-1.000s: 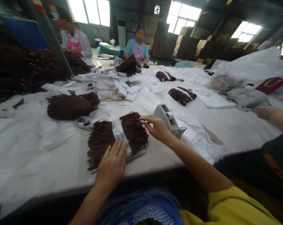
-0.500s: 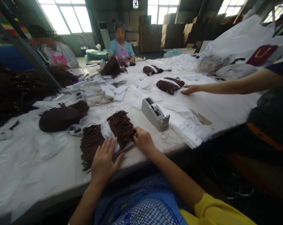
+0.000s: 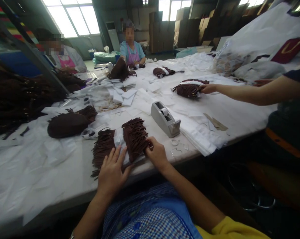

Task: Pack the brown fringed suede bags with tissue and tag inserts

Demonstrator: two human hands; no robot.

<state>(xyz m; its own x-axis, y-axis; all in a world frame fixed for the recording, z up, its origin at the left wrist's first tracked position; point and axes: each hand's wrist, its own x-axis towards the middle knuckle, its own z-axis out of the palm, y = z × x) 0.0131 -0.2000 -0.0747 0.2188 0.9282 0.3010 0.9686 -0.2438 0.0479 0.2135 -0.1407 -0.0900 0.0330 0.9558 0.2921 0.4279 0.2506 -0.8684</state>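
A brown fringed bag (image 3: pixel 135 135) wrapped round its middle with white paper (image 3: pixel 119 141) lies near the table's front edge. My left hand (image 3: pixel 112 172) rests flat on the paper and the fringe, fingers spread. My right hand (image 3: pixel 157 153) is curled at the bag's right edge and grips the fringe there. A grey tape dispenser (image 3: pixel 165 119) stands just right of the bag.
A co-worker's hand (image 3: pixel 207 88) from the right holds another brown fringed bag (image 3: pixel 187 89). A brown bag (image 3: pixel 67 123) lies at left. White paper sheets (image 3: pixel 130 94) litter the white table (image 3: pixel 239 109). Two people sit at the far end. A dark pile of bags (image 3: pixel 18 99) sits far left.
My right hand came back from the bag's far edge to its near right edge and closed on the fringe. The co-worker's hand reached in and took hold of the far bag.
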